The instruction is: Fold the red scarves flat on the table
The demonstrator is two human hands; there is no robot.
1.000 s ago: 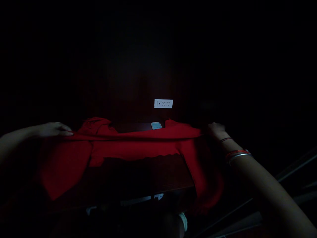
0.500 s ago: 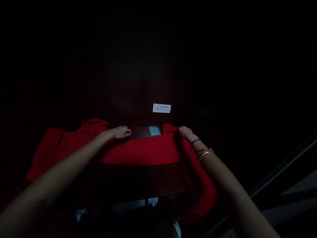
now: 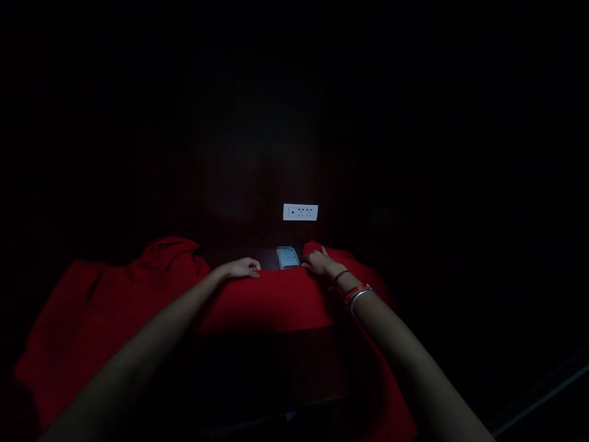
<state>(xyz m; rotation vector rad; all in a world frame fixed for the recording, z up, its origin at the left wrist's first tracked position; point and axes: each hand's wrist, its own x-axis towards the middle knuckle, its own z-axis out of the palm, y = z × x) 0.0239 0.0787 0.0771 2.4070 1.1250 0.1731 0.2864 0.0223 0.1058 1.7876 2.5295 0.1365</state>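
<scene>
A red cloth lies spread over a dark table, one end trailing off to the left and another hanging down on the right. My left hand rests on its far edge with the fingers curled down onto the fabric. My right hand, bangles on its wrist, presses the far edge too, fingers bent, right beside a small lit phone. The room is very dark, so the grip itself is hard to make out.
A white socket plate sits on the dark wall behind the table. The table's front edge shows faintly below the cloth. Everything else is in darkness.
Both hands have come in from the cloth's far left and right ends to its middle, close either side of the phone. The cloth now lies lower and flatter on the table.
</scene>
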